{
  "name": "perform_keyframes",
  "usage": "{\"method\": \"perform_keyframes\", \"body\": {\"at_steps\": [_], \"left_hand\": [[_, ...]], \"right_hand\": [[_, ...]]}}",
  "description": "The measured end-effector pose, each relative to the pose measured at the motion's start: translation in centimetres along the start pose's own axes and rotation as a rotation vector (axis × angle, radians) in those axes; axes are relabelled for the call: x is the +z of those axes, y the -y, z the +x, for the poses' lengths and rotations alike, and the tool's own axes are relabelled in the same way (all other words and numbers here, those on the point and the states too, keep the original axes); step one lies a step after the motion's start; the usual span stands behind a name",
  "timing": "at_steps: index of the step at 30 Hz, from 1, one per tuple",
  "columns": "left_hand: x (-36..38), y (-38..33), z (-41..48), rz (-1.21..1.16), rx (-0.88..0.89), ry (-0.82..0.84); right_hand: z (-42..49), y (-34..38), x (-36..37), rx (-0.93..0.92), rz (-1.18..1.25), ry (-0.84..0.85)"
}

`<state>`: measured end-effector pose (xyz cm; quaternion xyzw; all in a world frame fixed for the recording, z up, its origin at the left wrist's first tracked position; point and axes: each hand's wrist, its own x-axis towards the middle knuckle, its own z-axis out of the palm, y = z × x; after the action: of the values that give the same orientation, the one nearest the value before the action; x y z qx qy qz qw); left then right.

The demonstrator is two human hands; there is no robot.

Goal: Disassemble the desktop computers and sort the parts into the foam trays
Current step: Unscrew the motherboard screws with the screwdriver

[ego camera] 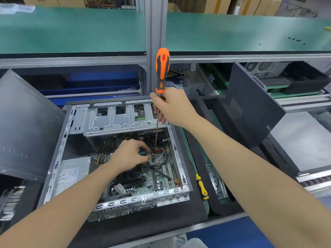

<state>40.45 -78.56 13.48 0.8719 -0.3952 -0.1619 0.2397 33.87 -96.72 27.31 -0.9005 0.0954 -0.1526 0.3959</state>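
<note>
An open desktop computer case lies on its side on a black foam mat, its green motherboard and grey power supply exposed. My right hand pinches the metal shaft of a long orange-and-black screwdriver, held upright with its tip down on the motherboard near a red connector. My left hand reaches inside the case and pinches a small cable connector beside the screwdriver tip. A silver drive cage spans the far end of the case.
A yellow-handled screwdriver lies on the mat right of the case. Removed dark side panels lean at the left and right. A green shelf runs overhead, split by a metal post. Another computer sits at the far right.
</note>
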Motion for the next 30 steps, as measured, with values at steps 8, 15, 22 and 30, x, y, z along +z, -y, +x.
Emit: {"method": "perform_keyframes", "body": {"at_steps": [8, 15, 22, 30], "left_hand": [[0.6, 0.0, 0.3, -0.038, -0.018, -0.042], [0.3, -0.2, 0.3, 0.087, -0.03, 0.004], [-0.8, -0.6, 0.3, -0.58, -0.307, 0.141], [-1.2, -2.1, 0.4, -1.275, -0.508, 0.33]], "right_hand": [[-0.1, 1.2, -1.2, -0.013, 0.003, -0.025], [-0.3, 1.7, -1.5, -0.009, 0.003, -0.063], [-0.7, 1.0, -0.6, -0.087, -0.276, -0.036], [-2.0, -0.4, 1.6, -0.034, -0.341, -0.057]]}}
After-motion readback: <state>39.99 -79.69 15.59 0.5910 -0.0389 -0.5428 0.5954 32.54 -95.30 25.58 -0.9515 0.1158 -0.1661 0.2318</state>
